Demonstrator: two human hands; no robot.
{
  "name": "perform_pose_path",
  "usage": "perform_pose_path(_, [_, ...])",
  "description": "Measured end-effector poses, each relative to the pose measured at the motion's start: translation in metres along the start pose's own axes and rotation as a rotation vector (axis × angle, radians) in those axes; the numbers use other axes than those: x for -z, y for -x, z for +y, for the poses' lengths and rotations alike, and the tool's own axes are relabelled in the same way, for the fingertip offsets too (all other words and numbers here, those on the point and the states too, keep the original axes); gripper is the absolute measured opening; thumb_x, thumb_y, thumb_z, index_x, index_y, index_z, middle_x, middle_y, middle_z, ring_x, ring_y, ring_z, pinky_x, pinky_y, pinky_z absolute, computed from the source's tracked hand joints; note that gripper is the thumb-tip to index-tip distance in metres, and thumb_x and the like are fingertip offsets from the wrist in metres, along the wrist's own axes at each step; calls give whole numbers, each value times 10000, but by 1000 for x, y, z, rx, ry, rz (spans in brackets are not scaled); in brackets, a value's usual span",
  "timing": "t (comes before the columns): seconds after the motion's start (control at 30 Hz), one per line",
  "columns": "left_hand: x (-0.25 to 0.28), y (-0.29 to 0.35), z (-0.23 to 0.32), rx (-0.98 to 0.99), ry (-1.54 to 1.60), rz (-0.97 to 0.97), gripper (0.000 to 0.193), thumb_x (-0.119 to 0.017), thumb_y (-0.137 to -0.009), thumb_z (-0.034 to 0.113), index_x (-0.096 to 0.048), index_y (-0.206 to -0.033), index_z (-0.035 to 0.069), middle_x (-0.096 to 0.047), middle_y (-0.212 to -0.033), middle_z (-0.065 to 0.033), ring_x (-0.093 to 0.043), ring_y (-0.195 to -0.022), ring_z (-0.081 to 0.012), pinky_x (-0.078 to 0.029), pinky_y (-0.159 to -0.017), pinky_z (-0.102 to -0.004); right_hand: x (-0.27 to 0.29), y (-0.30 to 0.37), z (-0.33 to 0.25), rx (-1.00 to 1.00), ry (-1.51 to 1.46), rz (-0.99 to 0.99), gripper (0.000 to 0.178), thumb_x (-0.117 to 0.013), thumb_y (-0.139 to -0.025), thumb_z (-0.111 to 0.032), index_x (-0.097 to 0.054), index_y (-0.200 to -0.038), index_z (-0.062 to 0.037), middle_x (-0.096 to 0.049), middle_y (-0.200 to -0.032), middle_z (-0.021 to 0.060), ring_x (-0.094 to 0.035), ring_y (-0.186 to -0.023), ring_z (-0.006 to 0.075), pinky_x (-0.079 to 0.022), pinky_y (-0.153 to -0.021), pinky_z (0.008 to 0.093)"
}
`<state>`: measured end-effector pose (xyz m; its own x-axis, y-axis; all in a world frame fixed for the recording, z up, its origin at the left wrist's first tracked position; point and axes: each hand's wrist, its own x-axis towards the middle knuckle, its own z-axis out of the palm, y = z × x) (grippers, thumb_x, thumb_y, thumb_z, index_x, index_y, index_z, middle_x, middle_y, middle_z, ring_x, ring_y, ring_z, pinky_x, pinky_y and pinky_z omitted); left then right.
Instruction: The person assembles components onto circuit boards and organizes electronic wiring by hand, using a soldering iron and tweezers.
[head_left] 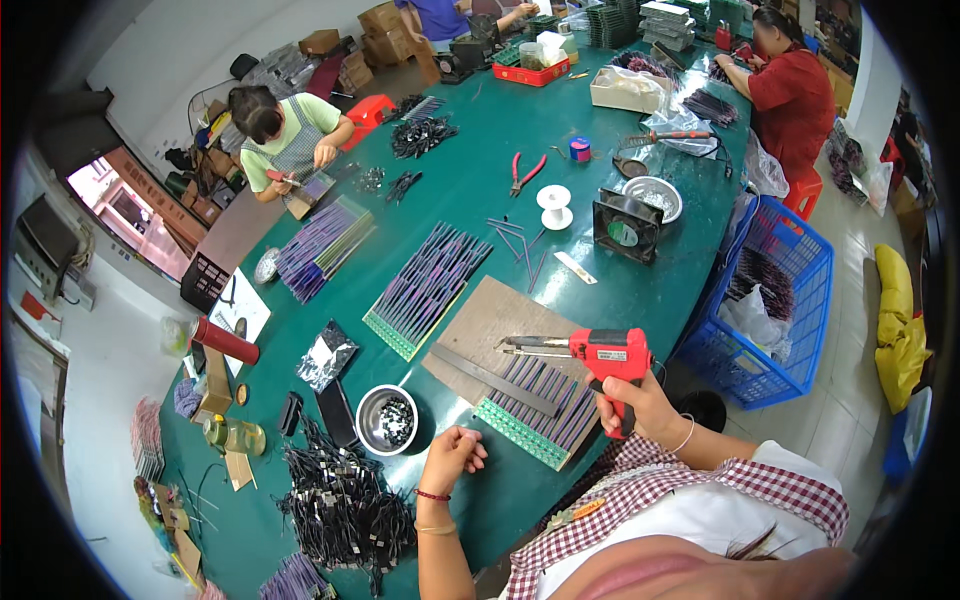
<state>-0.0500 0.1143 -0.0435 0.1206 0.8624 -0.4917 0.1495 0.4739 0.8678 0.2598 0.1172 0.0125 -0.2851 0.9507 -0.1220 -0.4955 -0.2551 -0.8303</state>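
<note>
My right hand (650,408) grips a red soldering gun (612,352) by its handle, its tip pointing left over a sheet of brown cardboard (500,305). Below the tip, a green circuit board panel (522,432) lies on the cardboard with a row of dark purplish strips. A flat metal bar (490,378) rests across those strips. My left hand (453,458) is curled closed near the panel's left end; whatever its fingers may hold is hidden. Close beside it stands a metal bowl (362,425) containing small silvery parts.
Black cables (345,500) are heaped at lower left. Another strip-covered panel (425,285) lies beyond the cardboard. Farther off are a white spool (554,207), red pliers (526,174) and a black fan (626,225). A blue basket (800,330) stands right. Other people work around the table.
</note>
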Motion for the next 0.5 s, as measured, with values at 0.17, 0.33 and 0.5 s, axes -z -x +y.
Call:
perform_pose_path(0.17, [-5,9,-5,19,26,-5,163,-481,-910,143,-545,-898,-6,-593,-681,-61,-546,-532,-103,-418,-475,-196,1,0,-5,4,-29,14,247,-535,-868,-170,-486,-1036,5,-531,-589,61,-498,-476,119,-432,-465,265])
perform_pose_path(0.33, [-11,15,-3,-3,12,-7,154,-475,-902,130,-548,-888,-5,-593,-679,-58,-543,-530,-103,-406,-469,-196,-2,4,-8,18,-87,33,271,-552,-865,-191,-490,-1047,0,-542,-600,68,-517,-476,130,-440,-458,273])
perform_pose_path(0.5, [-10,14,-1,-34,40,73,169,-461,-893,140,-545,-849,1,-596,-660,-73,-542,-516,-111,-402,-460,-200,-2,0,-9,20,-87,6,272,-552,-863,-188,-492,-1048,2,-550,-607,69,-534,-483,130,-441,-456,270])
